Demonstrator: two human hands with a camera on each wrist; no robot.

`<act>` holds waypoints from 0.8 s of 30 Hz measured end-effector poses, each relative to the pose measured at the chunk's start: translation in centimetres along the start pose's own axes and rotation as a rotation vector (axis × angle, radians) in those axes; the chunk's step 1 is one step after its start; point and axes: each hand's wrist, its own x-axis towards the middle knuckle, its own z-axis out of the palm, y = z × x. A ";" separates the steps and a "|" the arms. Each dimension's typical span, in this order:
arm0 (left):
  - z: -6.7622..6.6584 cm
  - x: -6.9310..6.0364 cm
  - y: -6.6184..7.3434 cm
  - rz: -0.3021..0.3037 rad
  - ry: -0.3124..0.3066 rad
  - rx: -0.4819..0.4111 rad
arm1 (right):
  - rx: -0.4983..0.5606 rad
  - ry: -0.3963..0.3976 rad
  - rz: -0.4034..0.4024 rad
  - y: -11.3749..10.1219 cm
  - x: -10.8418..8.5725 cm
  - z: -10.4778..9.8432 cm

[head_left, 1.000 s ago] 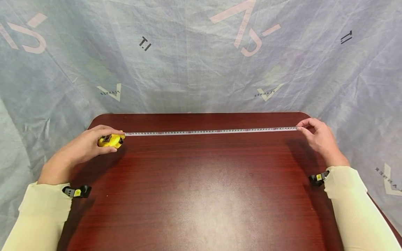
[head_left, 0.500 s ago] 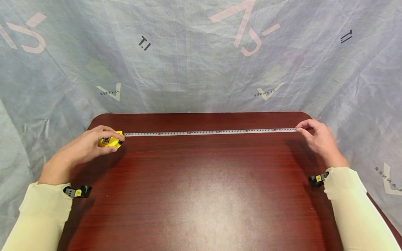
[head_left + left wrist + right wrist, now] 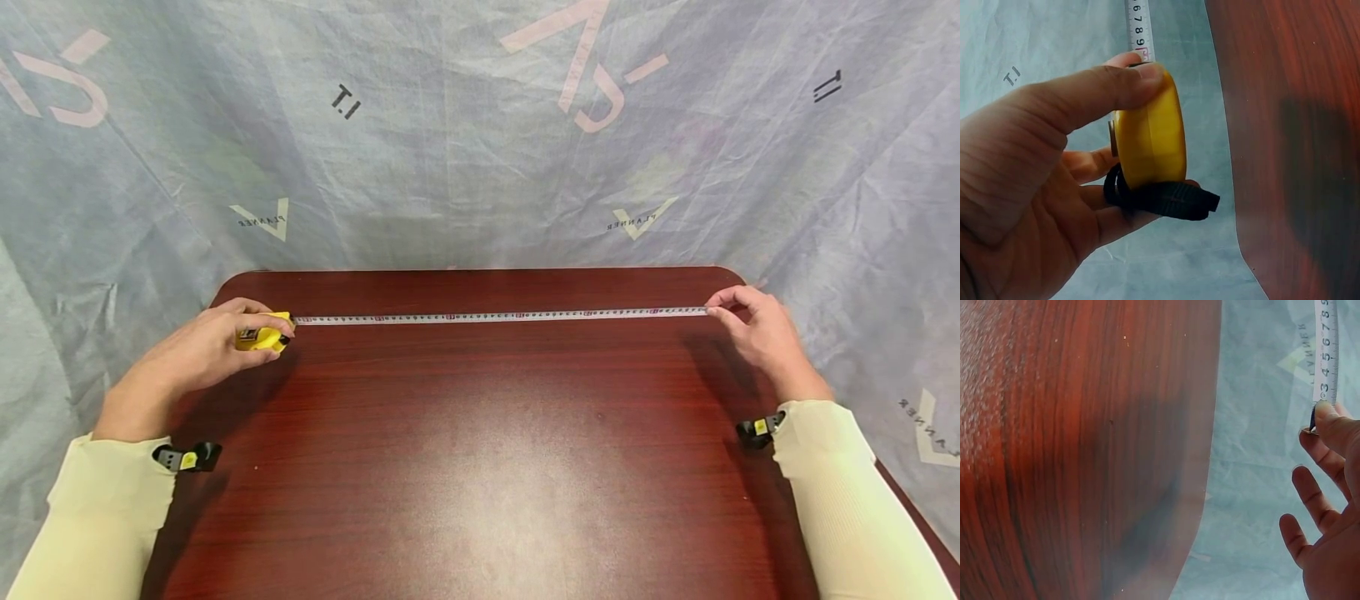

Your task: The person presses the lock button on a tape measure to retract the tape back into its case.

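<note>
My left hand (image 3: 210,342) grips the yellow case of a tape measure (image 3: 270,333) at the left of the table. In the left wrist view the thumb lies on top of the case (image 3: 1154,137), and a black wrist strap (image 3: 1172,200) hangs at its lower end. The white blade (image 3: 487,317) runs out straight and taut to the right, with black and red numbers. At its far end my right hand (image 3: 765,333) pinches the tip between thumb and index finger. The right wrist view shows the blade (image 3: 1326,350) rising from that pinch, the other fingers spread loosely.
Below lies a dark red wood-grain table (image 3: 450,433) with rounded back corners. A grey printed cloth (image 3: 450,150) hangs behind it and at both sides. Each wrist carries a small black camera mount (image 3: 187,457).
Both hands hold nearly the same places. The case has shifted very slightly left, and the left fingers sit a little differently on it. The right-hand end of the blade has dropped slightly.
</note>
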 end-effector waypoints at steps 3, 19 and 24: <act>0.1 0.0 0.0 -0.001 -0.003 -0.001 | 0.003 0.008 -0.034 0.2 0.0 0.1; 0.1 0.1 0.1 -0.001 -0.007 0.012 | 0.013 0.028 -0.092 0.3 0.1 0.1; 0.1 0.1 0.0 -0.005 -0.014 0.010 | -0.003 0.021 -0.084 0.3 0.1 0.1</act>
